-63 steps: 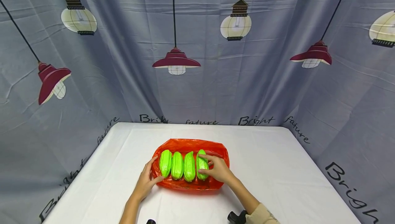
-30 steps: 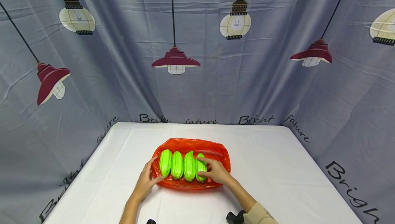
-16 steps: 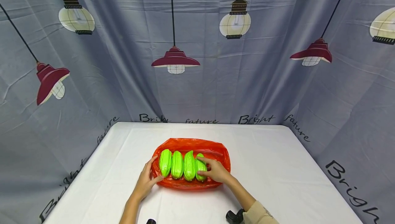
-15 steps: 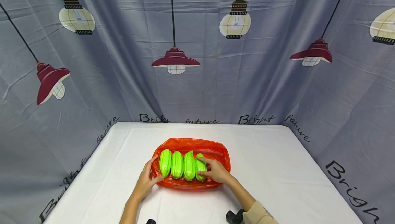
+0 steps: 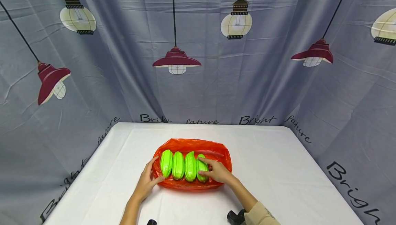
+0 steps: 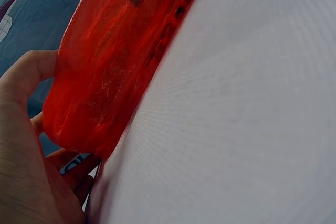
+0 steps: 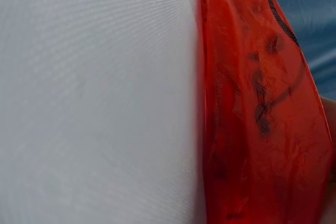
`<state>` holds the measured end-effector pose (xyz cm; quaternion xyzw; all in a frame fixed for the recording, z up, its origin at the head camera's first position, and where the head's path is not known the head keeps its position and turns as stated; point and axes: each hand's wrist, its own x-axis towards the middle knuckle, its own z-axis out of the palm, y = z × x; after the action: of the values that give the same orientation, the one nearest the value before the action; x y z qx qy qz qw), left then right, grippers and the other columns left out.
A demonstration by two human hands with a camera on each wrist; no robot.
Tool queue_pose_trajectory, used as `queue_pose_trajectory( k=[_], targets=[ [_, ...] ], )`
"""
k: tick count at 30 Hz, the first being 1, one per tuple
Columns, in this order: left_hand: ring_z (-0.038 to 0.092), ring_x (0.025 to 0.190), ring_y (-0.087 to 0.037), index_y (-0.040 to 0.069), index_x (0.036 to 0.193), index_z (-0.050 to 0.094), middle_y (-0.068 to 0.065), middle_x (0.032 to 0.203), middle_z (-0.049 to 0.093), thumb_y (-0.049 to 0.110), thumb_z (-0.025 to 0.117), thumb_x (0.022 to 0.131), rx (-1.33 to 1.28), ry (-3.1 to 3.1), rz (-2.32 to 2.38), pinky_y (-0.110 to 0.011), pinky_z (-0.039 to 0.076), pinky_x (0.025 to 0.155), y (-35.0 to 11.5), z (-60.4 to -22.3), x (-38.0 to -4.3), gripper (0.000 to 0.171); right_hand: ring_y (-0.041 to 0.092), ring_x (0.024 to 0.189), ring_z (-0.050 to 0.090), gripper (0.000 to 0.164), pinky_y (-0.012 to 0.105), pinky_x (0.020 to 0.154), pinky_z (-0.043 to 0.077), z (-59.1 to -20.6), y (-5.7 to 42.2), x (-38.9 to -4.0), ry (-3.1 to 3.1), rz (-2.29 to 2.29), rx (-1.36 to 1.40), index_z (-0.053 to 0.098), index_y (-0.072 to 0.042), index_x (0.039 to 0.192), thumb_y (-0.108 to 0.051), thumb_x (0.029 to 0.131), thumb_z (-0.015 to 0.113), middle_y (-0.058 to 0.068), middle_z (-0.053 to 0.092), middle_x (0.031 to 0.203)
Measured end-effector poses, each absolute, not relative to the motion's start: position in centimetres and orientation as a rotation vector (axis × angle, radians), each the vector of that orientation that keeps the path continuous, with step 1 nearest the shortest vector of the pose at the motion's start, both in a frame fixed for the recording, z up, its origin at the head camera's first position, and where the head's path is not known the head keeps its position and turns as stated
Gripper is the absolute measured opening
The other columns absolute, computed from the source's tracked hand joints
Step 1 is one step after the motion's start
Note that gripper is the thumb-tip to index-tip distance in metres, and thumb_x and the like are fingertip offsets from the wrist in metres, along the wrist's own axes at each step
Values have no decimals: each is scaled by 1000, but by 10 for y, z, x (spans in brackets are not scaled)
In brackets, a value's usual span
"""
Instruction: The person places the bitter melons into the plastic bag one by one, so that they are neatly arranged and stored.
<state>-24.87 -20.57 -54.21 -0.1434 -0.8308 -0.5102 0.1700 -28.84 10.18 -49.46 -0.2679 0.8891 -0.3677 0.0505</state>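
Several bright green, oblong, ridged vegetables (image 5: 177,165) lie side by side, lengthwise away from me, in an opened red plastic bag (image 5: 216,151) with raised sides. My left hand (image 5: 144,183) grips the bag's left end, thumb at the near side and fingers farther back. In the left wrist view, the left hand's thumb (image 6: 39,66) bends onto the red rim and other fingers show below it. My right hand (image 5: 219,173) reaches over the bag's right side and holds the rightmost green vegetable (image 5: 202,168) between thumb and fingers. That vegetable sits against its neighbour.
The bag rests mid-front on a white-covered table (image 5: 263,156). A grey-blue curtain (image 5: 198,94) printed with lamps surrounds the table's back and sides. Dark wrist gear (image 5: 236,217) shows near my right sleeve.
Since about two seconds ago, my right hand has brought the rightmost green vegetable slightly nearer me and left, against its neighbour. Over the last second, both hands hold nearly still.
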Motion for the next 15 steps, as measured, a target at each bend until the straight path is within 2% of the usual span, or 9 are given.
queue_pose_trajectory(
  k=[6, 9, 12, 15],
  targets=[
    [36, 124, -36, 11, 141, 35, -17, 136, 39, 22, 72, 75, -410, -2361, -1454, -58, 32, 95, -205, -547, -252, 77, 22, 87, 52, 65, 34, 70, 46, -492, 103, -286, 2724, -1101, -796, 45, -11, 137, -36, 82, 68, 15, 53, 128],
    [36, 124, -37, 12, 141, 34, -17, 137, 39, 22, 72, 75, -411, -2364, -1457, -60, 32, 94, -205, -547, -251, 77, 29, 99, 54, 67, 44, 81, 47, -489, 103, -282, 2736, -1095, -783, 43, -11, 138, -37, 82, 67, 15, 51, 130],
    [36, 124, -37, 12, 141, 35, -17, 136, 39, 21, 72, 75, -413, -2359, -1467, -60, 32, 94, -207, -547, -251, 76, 35, 111, 51, 69, 51, 88, 43, -482, 103, -278, 2749, -1092, -780, 40, -12, 140, -39, 82, 66, 14, 49, 132],
    [37, 123, -35, 12, 140, 36, -16, 134, 40, 20, 71, 76, -409, -2344, -1469, -59, 32, 94, -209, -547, -250, 74, 39, 110, 52, 70, 53, 85, 45, -472, 103, -274, 2728, -1135, -803, 37, -14, 142, -38, 83, 66, 15, 46, 135]
  ],
)
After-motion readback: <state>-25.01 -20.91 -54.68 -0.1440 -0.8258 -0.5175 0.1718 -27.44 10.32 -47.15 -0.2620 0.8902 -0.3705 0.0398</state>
